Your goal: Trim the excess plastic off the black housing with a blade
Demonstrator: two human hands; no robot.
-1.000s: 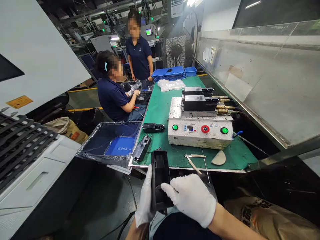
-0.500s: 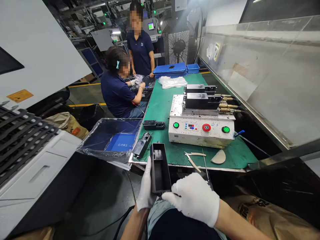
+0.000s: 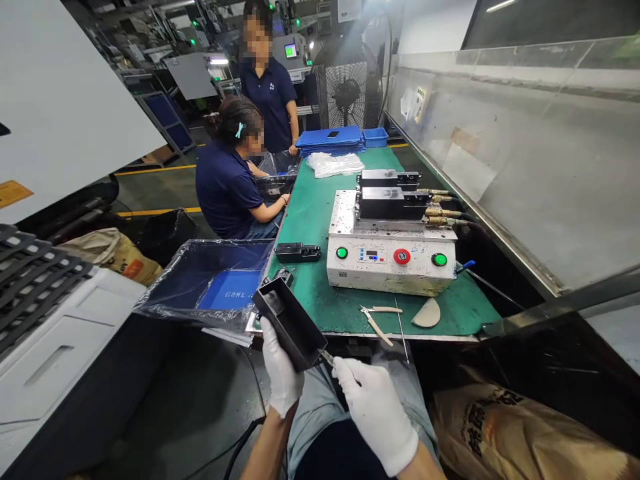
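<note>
My left hand (image 3: 281,373), in a white glove, is closed around the side of an open black plastic housing (image 3: 293,327), which tilts over my lap. My gloved right hand (image 3: 375,407) grips a small metal blade (image 3: 327,358); its tip meets the near corner of the housing, and its handle is hidden in the fingers. On the green table (image 3: 300,227) lies another black housing (image 3: 297,252). One more (image 3: 283,275) is mostly covered by the held housing. A pair of side cutters (image 3: 376,321) and a thin metal rod (image 3: 401,330) lie at the table's front edge.
A white control box (image 3: 390,260) with buttons carries black housings (image 3: 395,202) on top. Left of the table is a plastic-lined bin (image 3: 200,273). A beige half-round piece (image 3: 427,313) lies right of the cutters. Two co-workers (image 3: 230,173) are beyond the bin.
The held housing has turned, its far end swinging left over the housing on the table. A metal blade now shows in my right hand at its near corner. The view has shifted slightly right.
</note>
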